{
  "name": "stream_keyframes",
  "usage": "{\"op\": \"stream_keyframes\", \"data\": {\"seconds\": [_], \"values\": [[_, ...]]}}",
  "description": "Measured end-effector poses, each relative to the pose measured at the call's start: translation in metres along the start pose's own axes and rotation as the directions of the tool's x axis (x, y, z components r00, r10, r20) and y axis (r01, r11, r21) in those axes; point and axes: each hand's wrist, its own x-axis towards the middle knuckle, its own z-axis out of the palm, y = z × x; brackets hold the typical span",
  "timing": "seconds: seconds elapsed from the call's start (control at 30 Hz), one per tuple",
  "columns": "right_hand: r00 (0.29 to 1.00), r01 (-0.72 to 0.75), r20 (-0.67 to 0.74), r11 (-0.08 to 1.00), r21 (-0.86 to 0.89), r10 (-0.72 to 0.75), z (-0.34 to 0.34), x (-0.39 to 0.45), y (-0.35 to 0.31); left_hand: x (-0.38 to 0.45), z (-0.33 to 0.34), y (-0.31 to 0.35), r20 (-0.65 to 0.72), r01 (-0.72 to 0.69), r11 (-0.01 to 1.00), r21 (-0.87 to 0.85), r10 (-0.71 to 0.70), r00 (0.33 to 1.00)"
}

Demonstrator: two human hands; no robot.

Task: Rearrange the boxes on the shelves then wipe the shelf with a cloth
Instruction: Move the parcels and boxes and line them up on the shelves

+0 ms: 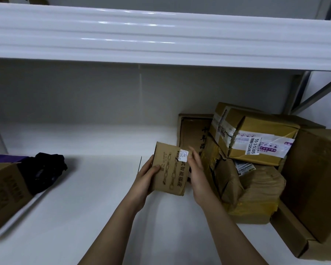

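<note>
While both forearms reach up from the bottom of the view, the small printed cardboard box (169,168) sits between the two hands, raised just above the white shelf (96,188). The left hand (144,180) has the grip: its thumb lies curled over the box's near left face and the fingers wrap behind the left edge. The right hand (196,169) stands at the box's right edge with fingers nearly straight, touching or almost touching that side; it steadies the box but does not clasp it.

Held this way, the box's long axis runs from the near lower edge up and away toward the back wall, its printed face and small white sticker (183,155) turned to the camera. The stack of boxes lies directly to the right and a little beyond, so the right hand is the nearer one to it: a torn brown parcel (237,184) at the front, a taped box with a numbered label (256,138) on top, a flat box standing against the wall behind (193,129).

Bare shelf opens to the left of the grip. Farther left a black cloth (46,169) lies bunched beside another cardboard box (6,190), well apart from both hands, so I judge wiping has yet to start.
</note>
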Motion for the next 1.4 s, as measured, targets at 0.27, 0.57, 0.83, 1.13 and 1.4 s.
{"op": "stream_keyframes", "data": {"seconds": [0.27,0.57,0.83,1.13,1.4], "values": [[0.994,0.104,0.045,0.99,-0.1,-0.1,-0.006,-0.004,-0.005,-0.006,0.015,0.008,-0.039,0.125,0.987,-0.104,-0.13,0.991],[0.965,0.254,0.135,0.934,-0.25,-0.226,-0.005,-0.01,-0.005,-0.012,0.022,0.019,-0.03,0.271,0.906,-0.326,-0.296,0.955],[0.951,0.256,0.228,0.945,-0.204,-0.209,0.02,-0.025,-0.008,-0.025,0.003,0.034,-0.104,0.292,0.896,-0.335,-0.343,0.933],[0.973,0.232,0.083,0.911,-0.34,-0.217,0.081,-0.063,-0.017,-0.061,-0.045,0.063,-0.039,0.25,0.917,-0.309,-0.275,0.961],[0.923,0.261,-0.127,0.832,-0.49,-0.364,0.154,-0.12,-0.036,-0.107,-0.106,0.085,0.111,0.162,0.96,-0.228,-0.14,0.984]]}}
